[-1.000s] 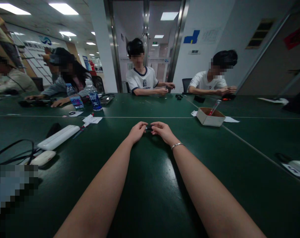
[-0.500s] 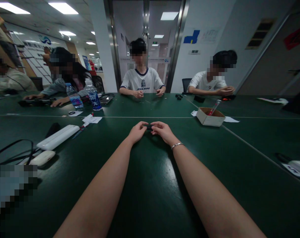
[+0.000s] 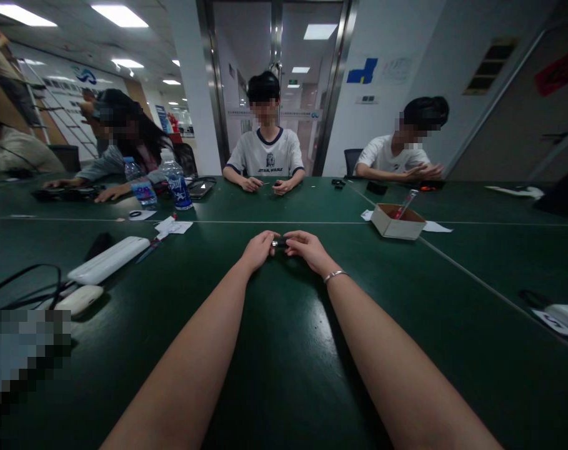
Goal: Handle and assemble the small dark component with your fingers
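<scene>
Both hands meet over the green table, on a small dark object [image 3: 280, 244] held lengthwise between them. It is black and stick-like, with a shiny silver part at its left end; its exact kind cannot be made out. My left hand [image 3: 259, 249] is closed by its fingertips at the silver end. On the black end, the fingers of my right hand [image 3: 307, 248] pinch from the right. My fingers hide both ends of the object. A silver bracelet [image 3: 335, 275] circles my right wrist.
To the right stands an open cardboard box [image 3: 398, 225] holding a clear-and-red tube. Two bottles, one of them a blue-labelled bottle [image 3: 178, 187], stand back left. A white power strip [image 3: 109, 259] lies left, with cables. Several people sit around the green table [image 3: 284, 362].
A silver part now shows at the object's left end, where only black showed before. My left fingers have shifted slightly. The person opposite has lowered their hands nearer the table.
</scene>
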`<state>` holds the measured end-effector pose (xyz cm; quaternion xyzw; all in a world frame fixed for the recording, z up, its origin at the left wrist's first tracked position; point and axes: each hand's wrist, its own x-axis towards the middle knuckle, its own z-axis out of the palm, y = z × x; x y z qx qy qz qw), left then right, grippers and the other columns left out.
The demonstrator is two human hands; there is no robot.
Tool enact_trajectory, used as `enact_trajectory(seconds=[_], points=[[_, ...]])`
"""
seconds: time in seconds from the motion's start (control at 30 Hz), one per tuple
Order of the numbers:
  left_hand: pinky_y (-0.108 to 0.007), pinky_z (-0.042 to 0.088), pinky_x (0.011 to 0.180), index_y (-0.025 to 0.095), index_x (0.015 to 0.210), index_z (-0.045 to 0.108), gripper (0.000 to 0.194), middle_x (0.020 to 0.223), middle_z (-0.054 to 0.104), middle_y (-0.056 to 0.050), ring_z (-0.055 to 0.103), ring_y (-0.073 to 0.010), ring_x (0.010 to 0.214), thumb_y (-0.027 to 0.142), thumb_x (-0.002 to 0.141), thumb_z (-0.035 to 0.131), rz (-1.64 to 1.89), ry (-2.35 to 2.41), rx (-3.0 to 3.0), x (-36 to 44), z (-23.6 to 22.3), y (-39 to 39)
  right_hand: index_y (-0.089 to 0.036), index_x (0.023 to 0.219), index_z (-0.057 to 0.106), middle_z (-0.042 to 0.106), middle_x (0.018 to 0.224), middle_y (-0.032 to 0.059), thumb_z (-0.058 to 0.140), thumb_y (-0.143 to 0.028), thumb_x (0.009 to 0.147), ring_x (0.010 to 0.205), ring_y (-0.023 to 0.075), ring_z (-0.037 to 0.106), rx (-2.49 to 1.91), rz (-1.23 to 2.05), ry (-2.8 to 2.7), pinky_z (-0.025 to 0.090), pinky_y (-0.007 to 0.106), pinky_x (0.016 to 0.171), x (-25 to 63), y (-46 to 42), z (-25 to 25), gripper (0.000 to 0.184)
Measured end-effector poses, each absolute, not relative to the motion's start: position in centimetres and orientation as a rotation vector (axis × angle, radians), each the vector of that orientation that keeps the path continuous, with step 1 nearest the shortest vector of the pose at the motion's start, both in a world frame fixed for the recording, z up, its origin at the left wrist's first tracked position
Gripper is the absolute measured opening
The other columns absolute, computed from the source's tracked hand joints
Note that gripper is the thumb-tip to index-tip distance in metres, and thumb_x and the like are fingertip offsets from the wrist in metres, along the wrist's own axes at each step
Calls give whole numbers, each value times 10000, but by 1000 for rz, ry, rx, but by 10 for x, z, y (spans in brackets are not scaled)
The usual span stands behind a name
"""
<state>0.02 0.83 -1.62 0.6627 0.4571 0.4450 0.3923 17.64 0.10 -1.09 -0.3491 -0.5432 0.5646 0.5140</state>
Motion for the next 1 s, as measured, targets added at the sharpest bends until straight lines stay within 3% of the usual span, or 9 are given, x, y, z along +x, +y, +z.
enact_trajectory(seconds=[0.43,0.73,0.87,1.0], points=[[-232,363,552,180,1025,647,313,568,504,26,464,-120,538,365,861,456,1108,1155,1726,0,-14,6,-144,896,669,664,714,15,771,-163,686,599,108,642,-838,1356,-1307,548,183,554,177,2,-11,234],[-229,383,570,183,1082,631,309,697,567,3,490,-122,599,303,829,502,1159,1178,1702,0,-16,7,-146,900,671,662,712,19,777,-178,683,600,112,640,-843,1351,-1314,547,189,550,177,3,-12,243],[-239,386,570,173,1055,642,318,672,564,-6,496,-132,601,322,860,440,1117,1197,1693,0,-14,6,-146,898,672,661,708,18,771,-171,688,600,113,640,-835,1353,-1312,547,189,549,177,2,-12,234],[-233,404,603,193,1097,621,333,734,585,7,501,-114,606,251,781,535,1138,1177,1730,0,-16,6,-144,897,670,662,711,20,767,-162,687,595,108,639,-842,1358,-1294,542,178,545,177,1,-11,232]])
